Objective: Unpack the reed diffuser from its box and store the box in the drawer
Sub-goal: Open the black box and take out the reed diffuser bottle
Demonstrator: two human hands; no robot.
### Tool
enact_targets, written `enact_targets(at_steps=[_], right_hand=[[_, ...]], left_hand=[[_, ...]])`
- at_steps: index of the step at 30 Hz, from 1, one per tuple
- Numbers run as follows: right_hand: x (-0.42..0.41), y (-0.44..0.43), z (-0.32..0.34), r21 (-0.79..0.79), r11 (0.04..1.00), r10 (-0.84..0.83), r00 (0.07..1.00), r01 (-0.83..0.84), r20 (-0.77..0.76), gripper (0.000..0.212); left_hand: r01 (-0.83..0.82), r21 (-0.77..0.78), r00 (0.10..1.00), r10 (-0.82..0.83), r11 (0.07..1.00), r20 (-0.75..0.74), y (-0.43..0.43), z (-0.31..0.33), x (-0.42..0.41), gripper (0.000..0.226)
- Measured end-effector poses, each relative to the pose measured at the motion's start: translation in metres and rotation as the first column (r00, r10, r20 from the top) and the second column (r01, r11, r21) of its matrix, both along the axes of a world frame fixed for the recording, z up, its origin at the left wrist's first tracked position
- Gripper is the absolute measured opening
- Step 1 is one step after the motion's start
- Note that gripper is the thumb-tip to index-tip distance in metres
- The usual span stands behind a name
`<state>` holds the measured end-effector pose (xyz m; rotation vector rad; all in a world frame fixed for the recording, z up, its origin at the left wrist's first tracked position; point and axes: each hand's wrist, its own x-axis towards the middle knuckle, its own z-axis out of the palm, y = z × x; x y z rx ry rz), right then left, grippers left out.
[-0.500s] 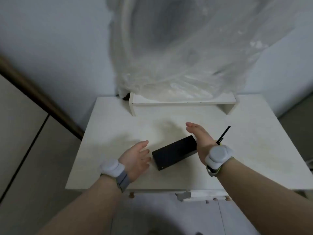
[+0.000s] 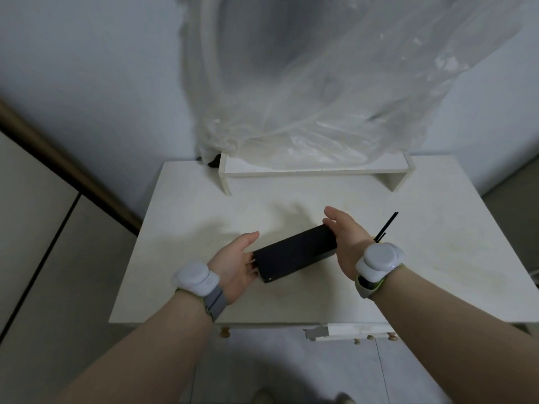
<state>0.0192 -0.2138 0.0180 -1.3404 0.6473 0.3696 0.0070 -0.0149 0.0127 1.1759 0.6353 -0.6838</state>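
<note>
Plastic sheeting (image 2: 335,91), one big clear crumpled mass, fills the top of my view and hangs down onto one low white riser shelf (image 2: 315,169) at the back of the table (image 2: 186,217). I count one table, white and scuffed, standing against a pale wall. Under its front edge I see four small round knobs (image 2: 224,332), and one white drawer front (image 2: 350,330) sticking slightly out on the right.

Two forearms reach in from the bottom, each with one pale wrist device strapped on; the right wrist carries a second band with a green edge just behind it.

One box (image 2: 294,256), black and long, lies at the middle of the table, angled so that its near end points to the lower left and its far end to the upper right. I cannot tell whether it rests on the surface or is lifted just off it. My two hands bracket it by its ends. The left hand (image 2: 233,266) is spread, palm cupping the near end, fingers touching the box. The right hand (image 2: 345,237) is flat against the far end, fingers extended and not curled, thumb over the top edge. Neither hand is closed around it; they press it between them.

Two thin black reed sticks (image 2: 388,225) poke out from behind the right wrist, slanting up to the right over the table.
</note>
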Motion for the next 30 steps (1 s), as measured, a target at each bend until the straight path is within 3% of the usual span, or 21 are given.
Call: enact_targets(at_steps=[2, 4, 7, 11, 15, 18, 23, 30], right_hand=[[0.001, 0.002, 0.007, 0.043, 0.999, 0.000, 1.000, 0.000, -0.007, 0.053], [0.003, 0.005, 0.014, 0.102, 0.995, -0.003, 1.000, 0.005, -0.022, 0.057], [0.008, 0.008, 0.025, 0.174, 0.984, -0.026, 1.000, 0.026, -0.001, 0.047], [0.011, 0.007, 0.044, 0.255, 0.967, -0.051, 0.994, 0.024, 0.100, 0.039], [0.009, -0.002, 0.053, 0.302, 0.953, -0.047, 0.975, -0.020, 0.215, 0.045], [0.004, -0.007, 0.053, 0.270, 0.962, -0.063, 0.945, -0.028, 0.321, 0.039], [-0.002, -0.008, 0.040, -0.003, 1.000, 0.009, 0.871, -0.008, 0.491, 0.036], [-0.031, -0.003, 0.016, 0.072, 0.996, 0.000, 0.817, -0.050, 0.576, 0.038]], left_hand=[[0.038, 0.099, 0.996, -0.045, 0.994, 0.076, 0.000, 0.000, 0.002, 0.041], [0.147, 0.272, 0.967, -0.197, 0.951, 0.164, 0.003, 0.000, 0.006, 0.071], [0.293, 0.564, 0.856, -0.475, 0.772, 0.205, 0.004, 0.011, 0.010, 0.088], [0.206, 0.804, 0.732, -0.633, 0.558, 0.252, 0.003, 0.028, 0.015, 0.095], [0.079, 0.890, 0.664, -0.690, 0.449, 0.290, 0.004, 0.035, 0.023, 0.085], [0.015, 0.899, 0.617, -0.712, 0.437, 0.336, 0.003, 0.032, 0.026, 0.073], [0.034, 0.840, 0.585, -0.692, 0.542, 0.423, 0.000, 0.025, 0.019, 0.076], [0.013, 0.805, 0.561, -0.671, 0.593, 0.485, 0.001, 0.006, -0.009, 0.065]])
